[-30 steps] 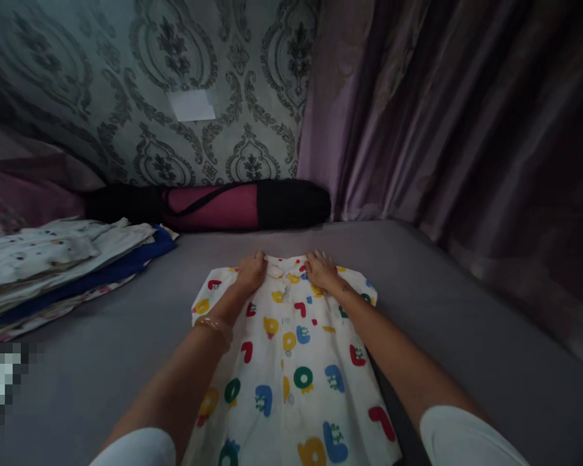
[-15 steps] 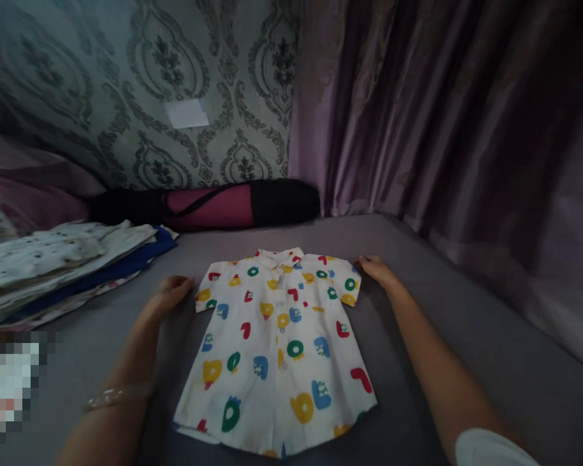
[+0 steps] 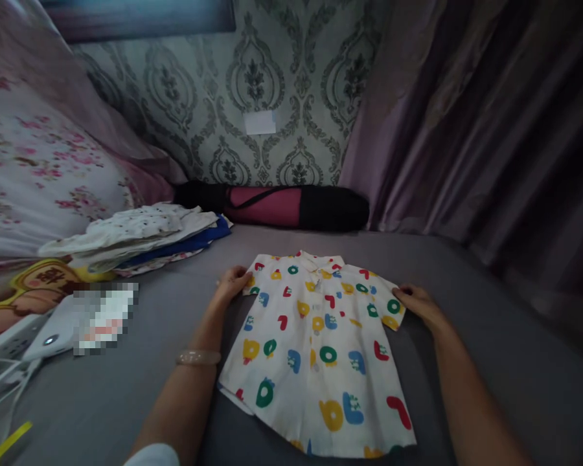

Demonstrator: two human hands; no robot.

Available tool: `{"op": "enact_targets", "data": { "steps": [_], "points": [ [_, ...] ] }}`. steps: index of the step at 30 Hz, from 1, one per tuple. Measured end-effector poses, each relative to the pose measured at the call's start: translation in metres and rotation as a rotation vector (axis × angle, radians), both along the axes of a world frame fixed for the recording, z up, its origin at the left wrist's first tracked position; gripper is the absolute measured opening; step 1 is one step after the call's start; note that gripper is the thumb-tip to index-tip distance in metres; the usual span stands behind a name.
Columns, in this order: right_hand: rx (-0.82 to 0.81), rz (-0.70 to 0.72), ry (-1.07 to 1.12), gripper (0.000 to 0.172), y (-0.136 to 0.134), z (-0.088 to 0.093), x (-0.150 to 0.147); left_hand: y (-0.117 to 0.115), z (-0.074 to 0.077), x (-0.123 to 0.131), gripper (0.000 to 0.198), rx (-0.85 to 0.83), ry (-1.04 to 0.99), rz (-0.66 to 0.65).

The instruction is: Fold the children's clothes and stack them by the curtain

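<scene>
A white short-sleeved button-up shirt (image 3: 306, 362) printed with red, yellow, green and blue shapes lies face up and spread out, its collar at the far end. My left hand (image 3: 232, 285), with a pale bangle (image 3: 197, 358) on the wrist, grips the edge of the left sleeve between thumb and fingers. On the other side my right hand (image 3: 420, 305) pinches the outer edge of the right sleeve. The front of the shirt is buttoned and fairly smooth, with its lower left hem slightly doubled.
A pile of folded clothes (image 3: 160, 236) sits at the back left. Along the wall lies a long black and maroon bag (image 3: 276, 206). A power strip (image 3: 14, 346), white cables and a yellow cartoon item (image 3: 39, 285) are at left. Purple curtains (image 3: 418, 129) border the grey bed surface (image 3: 175, 310).
The view has turned left, so everything appears shifted right. My left hand has closed the gap to the left sleeve and taken its edge. The right sleeve now slants lower.
</scene>
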State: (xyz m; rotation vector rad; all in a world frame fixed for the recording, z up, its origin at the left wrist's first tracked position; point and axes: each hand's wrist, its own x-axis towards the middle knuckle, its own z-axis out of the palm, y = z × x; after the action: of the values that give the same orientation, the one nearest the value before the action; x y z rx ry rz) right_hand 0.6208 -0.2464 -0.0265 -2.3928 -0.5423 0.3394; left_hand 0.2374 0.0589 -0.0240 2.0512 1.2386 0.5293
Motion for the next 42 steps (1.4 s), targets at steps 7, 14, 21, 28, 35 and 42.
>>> {"op": "enact_targets", "data": {
  "steps": [7, 14, 21, 28, 35, 42],
  "points": [
    [0.258, -0.043, 0.002, 0.019, 0.004, 0.008, -0.015, -0.016, 0.01, 0.017, 0.025, -0.139, -0.283, 0.015],
    [0.473, 0.081, 0.399, 0.041, -0.008, 0.019, -0.021, -0.014, 0.01, 0.023, 0.033, -0.396, -0.63, 0.138],
    [0.463, 0.093, 0.357, 0.04, -0.013, 0.021, -0.018, -0.002, -0.003, 0.02, 0.026, -0.502, -0.749, 0.203],
    [0.297, 0.075, -0.066, 0.041, -0.011, -0.001, -0.004, 0.006, -0.009, 0.009, 0.035, -0.075, -0.494, 0.159],
    [-0.016, 0.081, -0.25, 0.043, -0.008, -0.015, 0.001, 0.01, -0.016, 0.009, 0.033, 0.374, -0.187, 0.031],
    [-0.2, 0.098, -0.361, 0.036, -0.007, -0.01, -0.008, 0.018, -0.029, 0.005, 0.033, 0.483, -0.083, -0.03]
  ]
}}
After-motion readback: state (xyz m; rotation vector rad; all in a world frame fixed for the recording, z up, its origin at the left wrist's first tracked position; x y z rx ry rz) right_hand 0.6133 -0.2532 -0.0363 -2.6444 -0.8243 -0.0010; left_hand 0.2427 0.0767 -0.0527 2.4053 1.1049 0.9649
